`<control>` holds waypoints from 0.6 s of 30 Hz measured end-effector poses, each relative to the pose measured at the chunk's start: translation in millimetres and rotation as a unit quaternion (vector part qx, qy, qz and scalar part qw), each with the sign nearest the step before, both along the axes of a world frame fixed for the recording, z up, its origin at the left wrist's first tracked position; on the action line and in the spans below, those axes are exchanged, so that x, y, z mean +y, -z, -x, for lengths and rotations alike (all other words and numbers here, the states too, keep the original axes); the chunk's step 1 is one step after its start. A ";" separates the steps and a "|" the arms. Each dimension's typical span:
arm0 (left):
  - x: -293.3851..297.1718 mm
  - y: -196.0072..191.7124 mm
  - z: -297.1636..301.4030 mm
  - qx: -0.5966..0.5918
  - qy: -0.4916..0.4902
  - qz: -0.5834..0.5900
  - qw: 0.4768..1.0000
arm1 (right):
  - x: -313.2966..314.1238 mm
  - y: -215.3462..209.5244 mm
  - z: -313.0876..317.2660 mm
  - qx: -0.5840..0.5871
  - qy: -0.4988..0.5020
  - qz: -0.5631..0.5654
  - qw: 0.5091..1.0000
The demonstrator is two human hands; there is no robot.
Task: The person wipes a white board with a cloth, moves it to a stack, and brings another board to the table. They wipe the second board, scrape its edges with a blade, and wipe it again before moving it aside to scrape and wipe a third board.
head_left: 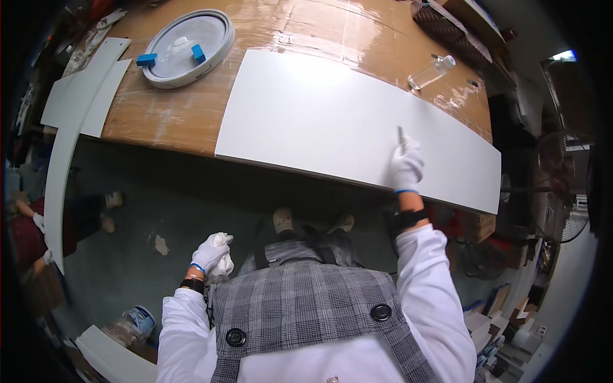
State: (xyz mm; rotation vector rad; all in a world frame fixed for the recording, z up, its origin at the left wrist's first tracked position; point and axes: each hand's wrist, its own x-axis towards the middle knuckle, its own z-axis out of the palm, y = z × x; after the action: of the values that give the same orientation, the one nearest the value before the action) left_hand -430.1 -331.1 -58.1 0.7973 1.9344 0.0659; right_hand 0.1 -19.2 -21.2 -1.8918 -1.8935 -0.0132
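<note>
A long white panel lies flat along the front edge of the table. Over its right half is my right hand, in a white glove, closed on a thin grey tool that points away from me; its kind is too small to make out. My left hand, gloved too, hangs beside my apron, away from the table, and grips a crumpled white cloth. Behind the panel's right part, a clear bottle with a white cap lies or leans on the table; I cannot tell which.
A round whitish lid bearing two blue blocks sits on the brown, film-covered table. White boards overhang its left edge. A co-worker is at far left. A bucket stands on the floor behind left; a fan is at right.
</note>
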 end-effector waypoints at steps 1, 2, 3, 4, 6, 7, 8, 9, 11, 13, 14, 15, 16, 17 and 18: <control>-2.8 1.2 2.0 -0.004 0.016 0.010 1.000 | 14.1 -6.4 -15.3 -0.044 0.055 0.048 0.996; -5.5 3.2 4.0 -0.005 0.017 0.009 1.000 | 21.9 -11.9 -21.7 -0.088 0.108 0.095 0.986; -7.4 5.7 5.8 -0.005 0.018 0.006 1.000 | 21.4 -7.6 -21.7 -0.087 0.109 0.094 0.986; -5.7 7.5 6.8 -0.005 0.020 0.001 1.000 | 20.6 2.4 -22.3 -0.097 0.071 0.067 0.990; -0.9 1.5 4.7 0.009 0.017 0.000 1.000 | 9.6 13.4 -1.2 -0.149 -0.041 0.023 0.988; 0.3 -0.8 2.9 0.021 0.013 0.000 1.000 | -9.2 16.2 35.1 -0.193 -0.113 0.006 0.975; -3.6 -1.5 3.1 0.024 0.006 0.005 1.000 | -35.3 -8.4 90.7 -0.255 -0.158 0.055 0.952; -1.3 -3.9 2.2 0.012 0.019 0.008 1.000 | -51.7 0.0 122.4 -0.146 -0.258 -0.045 0.954; 2.2 -12.3 -0.1 -0.017 0.025 -0.010 1.000 | -96.7 -4.2 194.0 0.020 -0.394 -0.004 0.919; 23.4 -30.4 -5.5 0.016 0.066 -0.006 0.998 | -127.1 -19.4 225.0 0.129 -0.364 0.248 0.889; 31.2 -42.0 -7.4 0.046 0.118 -0.002 0.992 | -136.1 -14.3 227.1 0.258 -0.347 0.230 0.872; 29.4 -50.0 -7.9 0.065 0.072 -0.050 0.994 | -129.0 -29.8 228.0 0.295 -0.280 0.352 0.843; 29.8 -57.7 -8.6 0.083 0.030 -0.099 0.991 | -115.4 -46.1 220.8 0.320 -0.204 0.466 0.799; 35.4 -69.8 -9.5 0.092 0.005 -0.118 0.989 | -107.8 -40.9 209.2 0.422 -0.181 0.502 0.733; 39.1 -75.3 -10.0 0.109 -0.019 -0.160 0.981 | -101.9 -25.6 198.9 0.515 -0.167 0.523 0.659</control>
State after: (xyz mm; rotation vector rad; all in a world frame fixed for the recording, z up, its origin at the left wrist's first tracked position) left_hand -420.1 -292.0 17.2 1.0139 2.1782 0.3315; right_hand -198.7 -121.1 4.4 -1.3260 -1.3024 2.1550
